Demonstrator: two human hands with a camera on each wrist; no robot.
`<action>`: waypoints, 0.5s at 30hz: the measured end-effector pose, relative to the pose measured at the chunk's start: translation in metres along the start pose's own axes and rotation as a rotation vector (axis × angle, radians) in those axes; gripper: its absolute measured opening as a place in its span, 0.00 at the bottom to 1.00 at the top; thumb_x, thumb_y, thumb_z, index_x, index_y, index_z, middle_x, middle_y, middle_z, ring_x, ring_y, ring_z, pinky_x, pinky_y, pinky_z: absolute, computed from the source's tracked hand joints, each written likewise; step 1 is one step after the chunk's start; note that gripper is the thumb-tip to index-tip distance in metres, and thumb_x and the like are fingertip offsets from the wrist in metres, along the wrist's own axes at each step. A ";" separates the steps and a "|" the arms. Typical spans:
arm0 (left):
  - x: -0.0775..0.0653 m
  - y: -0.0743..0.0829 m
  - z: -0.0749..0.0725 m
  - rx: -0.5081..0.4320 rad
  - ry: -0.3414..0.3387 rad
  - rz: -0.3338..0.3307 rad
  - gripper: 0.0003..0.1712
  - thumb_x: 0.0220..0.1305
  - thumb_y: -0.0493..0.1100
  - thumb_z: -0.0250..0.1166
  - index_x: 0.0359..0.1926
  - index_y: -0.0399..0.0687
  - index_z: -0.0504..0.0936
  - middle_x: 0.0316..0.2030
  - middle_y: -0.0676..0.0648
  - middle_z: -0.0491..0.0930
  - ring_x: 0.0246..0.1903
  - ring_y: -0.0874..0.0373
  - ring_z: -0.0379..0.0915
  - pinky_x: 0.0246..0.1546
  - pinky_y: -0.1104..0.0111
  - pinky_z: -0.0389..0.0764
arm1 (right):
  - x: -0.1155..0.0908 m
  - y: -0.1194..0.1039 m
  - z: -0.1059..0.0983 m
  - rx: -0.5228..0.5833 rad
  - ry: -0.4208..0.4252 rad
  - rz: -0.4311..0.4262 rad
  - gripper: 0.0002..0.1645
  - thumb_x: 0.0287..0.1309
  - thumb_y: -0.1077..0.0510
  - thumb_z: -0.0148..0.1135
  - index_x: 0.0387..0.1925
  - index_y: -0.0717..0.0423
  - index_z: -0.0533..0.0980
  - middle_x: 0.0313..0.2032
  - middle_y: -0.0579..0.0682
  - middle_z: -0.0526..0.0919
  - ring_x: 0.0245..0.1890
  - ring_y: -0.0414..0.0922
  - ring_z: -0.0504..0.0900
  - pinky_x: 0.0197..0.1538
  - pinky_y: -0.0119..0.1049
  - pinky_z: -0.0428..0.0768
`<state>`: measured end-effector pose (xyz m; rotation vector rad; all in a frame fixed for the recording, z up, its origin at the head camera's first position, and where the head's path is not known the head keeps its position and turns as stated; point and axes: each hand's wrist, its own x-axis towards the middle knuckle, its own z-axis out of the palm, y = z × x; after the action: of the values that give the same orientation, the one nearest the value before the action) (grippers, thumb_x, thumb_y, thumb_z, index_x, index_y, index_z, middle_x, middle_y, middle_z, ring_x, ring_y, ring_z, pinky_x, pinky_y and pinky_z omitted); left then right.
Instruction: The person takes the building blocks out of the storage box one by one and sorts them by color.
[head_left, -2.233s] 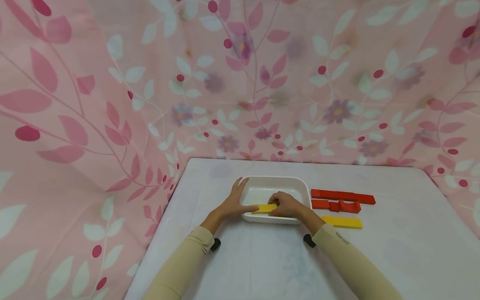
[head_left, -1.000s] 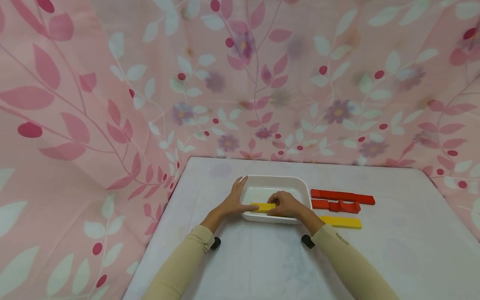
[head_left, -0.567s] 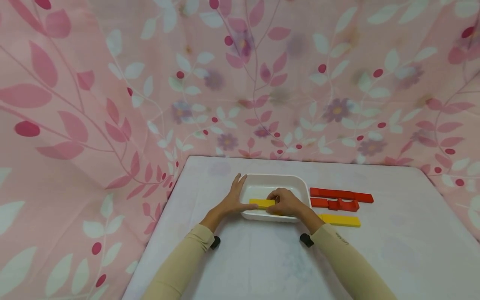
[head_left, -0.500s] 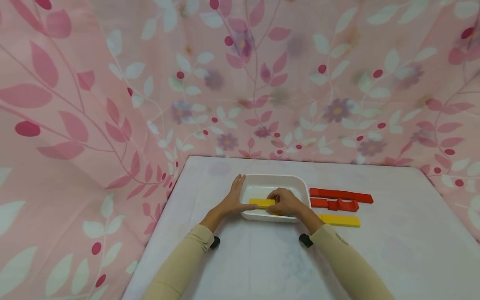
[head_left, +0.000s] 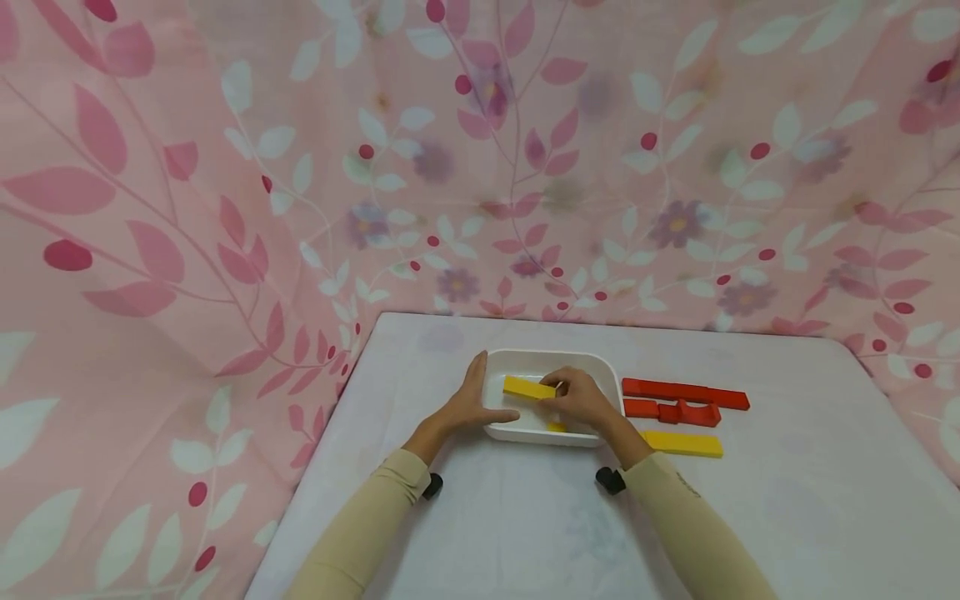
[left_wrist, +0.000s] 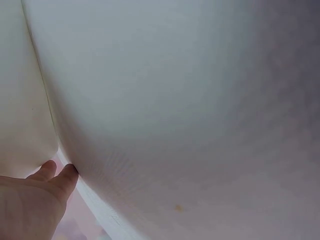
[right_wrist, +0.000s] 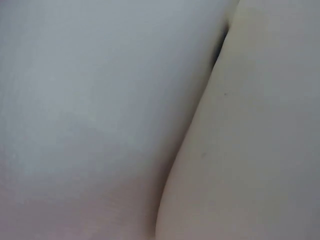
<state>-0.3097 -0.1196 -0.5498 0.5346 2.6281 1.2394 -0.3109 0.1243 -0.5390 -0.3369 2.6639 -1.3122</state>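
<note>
A white tray (head_left: 592, 360) stands on the table in the head view. My right hand (head_left: 585, 400) pinches the right end of a long yellow block (head_left: 525, 388), holding it slightly tilted inside the tray. Below that hand, a small part of another yellow piece (head_left: 557, 426) shows on the tray floor; the rest is covered. My left hand (head_left: 467, 406) lies along the tray's left side, fingers straight at the rim and thumb stretched over the near left corner. The left wrist view catches part of the left hand (left_wrist: 37, 205); the right wrist view shows only sleeve (right_wrist: 250, 130) and tabletop.
Right of the tray lie a long red strip of pieces (head_left: 686, 392), a shorter red row (head_left: 641, 408) with a curved red piece (head_left: 697, 413), and a yellow bar (head_left: 684, 443). A pink floral cloth (head_left: 480, 167) hangs behind the white table (head_left: 517, 517).
The right hand has lifted the yellow block up and away from the tray's near side, tilting it. The block has left the left thumb, and a yellow piece beneath is uncovered.
</note>
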 end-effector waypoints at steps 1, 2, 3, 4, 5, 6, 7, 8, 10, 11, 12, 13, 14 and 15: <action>0.000 0.000 0.000 -0.003 0.000 -0.003 0.75 0.36 0.69 0.71 0.72 0.52 0.30 0.72 0.51 0.33 0.69 0.53 0.43 0.68 0.53 0.53 | 0.000 0.000 0.000 -0.004 0.001 -0.008 0.17 0.42 0.52 0.73 0.38 0.47 0.81 0.36 0.47 0.78 0.33 0.45 0.71 0.36 0.31 0.75; 0.000 0.000 0.001 0.000 0.002 -0.004 0.75 0.36 0.69 0.71 0.72 0.51 0.30 0.72 0.51 0.32 0.69 0.53 0.42 0.68 0.54 0.53 | 0.000 0.001 0.000 -0.004 0.003 -0.011 0.17 0.42 0.52 0.73 0.38 0.47 0.81 0.36 0.48 0.78 0.33 0.45 0.71 0.36 0.31 0.75; 0.000 0.000 0.001 0.003 0.001 -0.011 0.75 0.36 0.69 0.71 0.72 0.52 0.29 0.72 0.51 0.32 0.69 0.54 0.41 0.69 0.54 0.52 | 0.000 0.001 0.000 -0.009 0.006 -0.013 0.17 0.42 0.52 0.73 0.38 0.48 0.81 0.36 0.48 0.78 0.33 0.45 0.71 0.37 0.31 0.75; 0.000 0.000 0.002 0.003 0.001 -0.014 0.75 0.36 0.69 0.71 0.72 0.52 0.30 0.72 0.51 0.32 0.70 0.54 0.41 0.69 0.54 0.52 | -0.001 0.001 0.000 -0.011 0.012 -0.020 0.17 0.42 0.52 0.73 0.38 0.48 0.81 0.36 0.48 0.78 0.33 0.45 0.72 0.37 0.31 0.75; 0.000 0.000 0.002 0.003 0.001 -0.020 0.75 0.36 0.69 0.71 0.72 0.52 0.30 0.72 0.51 0.32 0.70 0.54 0.41 0.69 0.55 0.52 | -0.002 0.001 0.000 -0.015 0.019 -0.012 0.17 0.42 0.52 0.73 0.38 0.48 0.81 0.37 0.48 0.78 0.33 0.45 0.72 0.38 0.31 0.76; 0.000 0.000 0.003 0.005 -0.002 -0.023 0.75 0.36 0.70 0.70 0.72 0.52 0.30 0.72 0.51 0.32 0.70 0.54 0.41 0.69 0.55 0.52 | -0.003 0.001 0.000 -0.017 0.025 -0.004 0.17 0.42 0.52 0.73 0.38 0.48 0.81 0.37 0.48 0.78 0.33 0.45 0.72 0.38 0.31 0.76; 0.000 0.000 0.003 0.008 -0.003 -0.024 0.75 0.36 0.70 0.70 0.72 0.52 0.30 0.72 0.51 0.32 0.70 0.54 0.40 0.69 0.55 0.52 | -0.004 0.000 0.000 -0.016 0.026 0.002 0.17 0.42 0.52 0.73 0.38 0.48 0.81 0.37 0.48 0.78 0.33 0.45 0.72 0.38 0.31 0.76; 0.000 -0.001 0.003 0.011 -0.005 -0.023 0.75 0.35 0.70 0.70 0.72 0.52 0.30 0.72 0.51 0.32 0.70 0.54 0.40 0.69 0.55 0.52 | -0.005 0.000 0.000 -0.019 0.026 0.010 0.17 0.42 0.51 0.73 0.38 0.47 0.81 0.37 0.47 0.78 0.33 0.45 0.72 0.39 0.31 0.76; -0.001 0.000 0.003 0.013 -0.007 -0.020 0.75 0.35 0.70 0.70 0.72 0.51 0.30 0.72 0.51 0.33 0.70 0.54 0.41 0.69 0.55 0.52 | -0.006 -0.001 -0.001 -0.023 0.029 0.007 0.17 0.42 0.51 0.73 0.38 0.47 0.81 0.37 0.47 0.78 0.32 0.45 0.72 0.38 0.31 0.77; -0.001 0.000 0.002 0.015 -0.009 -0.023 0.75 0.35 0.70 0.70 0.72 0.52 0.30 0.72 0.51 0.33 0.69 0.54 0.41 0.69 0.55 0.53 | -0.006 -0.002 -0.002 -0.029 0.032 0.005 0.17 0.42 0.51 0.73 0.38 0.46 0.81 0.36 0.47 0.77 0.32 0.45 0.72 0.37 0.31 0.77; 0.000 0.000 0.002 0.018 -0.010 -0.020 0.75 0.35 0.70 0.70 0.72 0.52 0.30 0.72 0.51 0.33 0.69 0.54 0.41 0.69 0.55 0.53 | -0.006 -0.002 -0.003 -0.035 0.038 -0.014 0.17 0.42 0.50 0.73 0.38 0.46 0.81 0.36 0.47 0.77 0.31 0.45 0.72 0.37 0.30 0.76; 0.000 0.001 0.001 0.020 -0.009 -0.017 0.75 0.35 0.70 0.70 0.72 0.51 0.30 0.72 0.51 0.33 0.69 0.54 0.42 0.68 0.54 0.53 | -0.005 -0.002 -0.003 -0.042 0.049 -0.033 0.17 0.41 0.50 0.73 0.37 0.47 0.81 0.36 0.47 0.77 0.31 0.44 0.72 0.35 0.30 0.76; 0.000 0.001 0.001 0.021 -0.011 -0.017 0.75 0.35 0.70 0.70 0.72 0.51 0.30 0.72 0.51 0.32 0.69 0.54 0.42 0.68 0.54 0.53 | -0.005 -0.002 -0.004 -0.052 0.061 -0.054 0.17 0.42 0.51 0.73 0.37 0.47 0.81 0.36 0.47 0.77 0.31 0.44 0.72 0.35 0.30 0.75; 0.000 0.002 0.000 0.020 -0.014 -0.020 0.75 0.35 0.70 0.70 0.72 0.52 0.30 0.72 0.52 0.32 0.70 0.54 0.41 0.68 0.54 0.53 | -0.005 -0.003 -0.006 -0.057 0.074 -0.067 0.17 0.41 0.51 0.73 0.37 0.47 0.81 0.36 0.47 0.77 0.30 0.44 0.72 0.34 0.30 0.75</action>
<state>-0.3089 -0.1186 -0.5486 0.5180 2.6301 1.2002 -0.3073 0.1280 -0.5331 -0.3954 2.7789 -1.2935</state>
